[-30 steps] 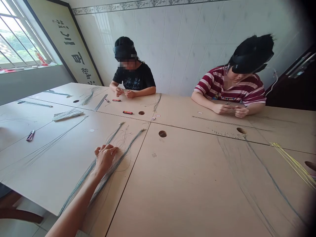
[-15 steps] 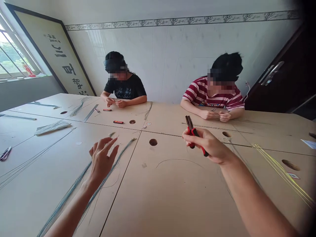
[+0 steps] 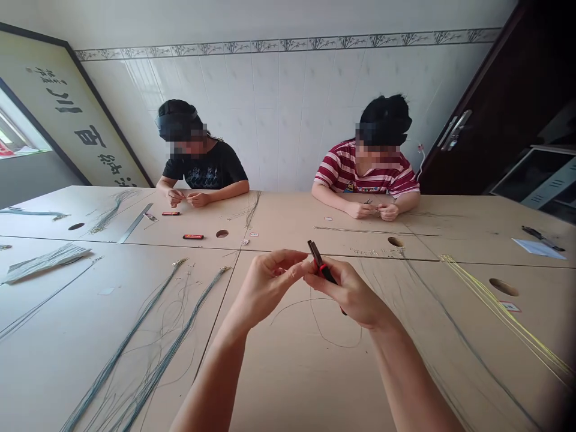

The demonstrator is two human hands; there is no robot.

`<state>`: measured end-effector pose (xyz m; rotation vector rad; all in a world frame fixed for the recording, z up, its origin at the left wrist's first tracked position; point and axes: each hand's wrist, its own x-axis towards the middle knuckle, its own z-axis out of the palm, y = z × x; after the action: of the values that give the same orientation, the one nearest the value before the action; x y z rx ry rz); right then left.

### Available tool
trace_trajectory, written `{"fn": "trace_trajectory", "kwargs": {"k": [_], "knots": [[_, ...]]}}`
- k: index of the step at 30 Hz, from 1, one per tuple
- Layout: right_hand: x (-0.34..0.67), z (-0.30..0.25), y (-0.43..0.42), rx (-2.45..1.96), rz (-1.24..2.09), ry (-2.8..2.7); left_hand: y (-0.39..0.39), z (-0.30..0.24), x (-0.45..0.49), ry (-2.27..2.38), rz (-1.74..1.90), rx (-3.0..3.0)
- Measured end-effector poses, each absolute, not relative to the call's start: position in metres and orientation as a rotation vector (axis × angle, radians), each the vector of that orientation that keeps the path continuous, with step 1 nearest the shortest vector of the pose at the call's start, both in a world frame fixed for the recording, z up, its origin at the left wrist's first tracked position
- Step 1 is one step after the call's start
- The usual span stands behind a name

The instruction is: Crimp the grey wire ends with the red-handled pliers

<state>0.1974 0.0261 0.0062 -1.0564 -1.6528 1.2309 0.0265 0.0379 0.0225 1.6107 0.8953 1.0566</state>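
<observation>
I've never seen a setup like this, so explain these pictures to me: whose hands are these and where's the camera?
There's no machine here. The camera sits on a person's head, facing forward and down at their own bare hands. The right hand holds pliers. The left hand meets it, fingers pinched; whether they grip anything is too small to tell. On the table lie blue-green strands, yellow strands and a ruler. Two people sit opposite.

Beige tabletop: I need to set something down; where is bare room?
Foreground, between left forearm and right forearm, below the thin looped grey strand; also lower left, outside the left blue-green cord bundle. Crowded: between it and the right blue-green cord bundle.
</observation>
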Motion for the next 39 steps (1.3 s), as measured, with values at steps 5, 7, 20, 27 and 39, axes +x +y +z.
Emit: {"fn": "trace_trajectory", "kwargs": {"k": [5, 7, 20, 27, 39], "knots": [[0.195, 0.005, 0.026, -1.044, 1.258, -1.619, 0.043, 0.019, 0.028, 0.897, 1.064, 1.574], [0.194, 0.006, 0.025, -1.049, 1.265, -1.616, 0.044, 0.017, 0.028, 0.905, 1.051, 1.560], [0.196, 0.014, 0.020, -1.089, 1.119, -1.612, 0.044, 0.018, 0.032, 0.895, 1.052, 1.340], [0.201, 0.012, 0.019, -1.153, 1.005, -1.553, 0.049, 0.010, 0.033, 0.737, 0.979, 1.188], [0.198, 0.008, 0.018, -1.241, 0.854, -1.494, 0.047, 0.010, 0.036, 0.791, 1.006, 1.186]]}}
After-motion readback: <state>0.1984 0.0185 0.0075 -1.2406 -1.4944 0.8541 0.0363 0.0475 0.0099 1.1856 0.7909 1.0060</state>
